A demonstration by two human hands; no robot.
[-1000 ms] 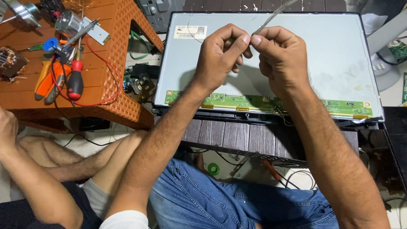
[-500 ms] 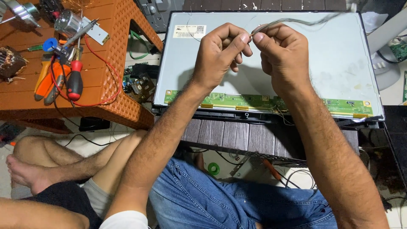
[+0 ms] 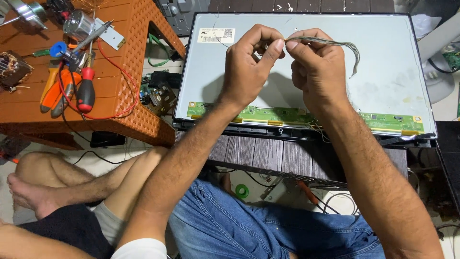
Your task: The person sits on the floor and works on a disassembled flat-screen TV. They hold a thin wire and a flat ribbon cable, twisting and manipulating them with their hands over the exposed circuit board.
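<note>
**Cable bundle pinched between both your hands above the panel**

Cable bundle (image 3: 330,44), thin and made of grey and greenish wires, runs from your fingertips off to the right, arches over the back of your right hand and droops at its free end above the pale grey display panel (image 3: 383,72). Your left hand (image 3: 249,64) has thumb and forefinger closed tight on the near end of the bundle, the other fingers curled in. Your right hand (image 3: 314,69) meets it fingertip to fingertip, its thumb and forefinger also closed on the same wires, just beside the left pinch. Both hands hover over the middle of the panel, casting a shadow on it.

The panel lies flat, back side up, with a white sticker (image 3: 215,35) near its far left corner and a long green circuit strip (image 3: 287,114) along its near edge. It rests on a dark slatted board (image 3: 268,153) in front of your knees in blue jeans (image 3: 249,225).

To the left stands an orange plastic stool (image 3: 139,62) carrying an orange-handled pair of pliers (image 3: 50,91), a red-and-black screwdriver (image 3: 86,91), a loop of red wire (image 3: 120,76) and a small metal motor (image 3: 79,24). Another person's bare legs (image 3: 72,182) lie on the floor at near left, under the stool.
</note>
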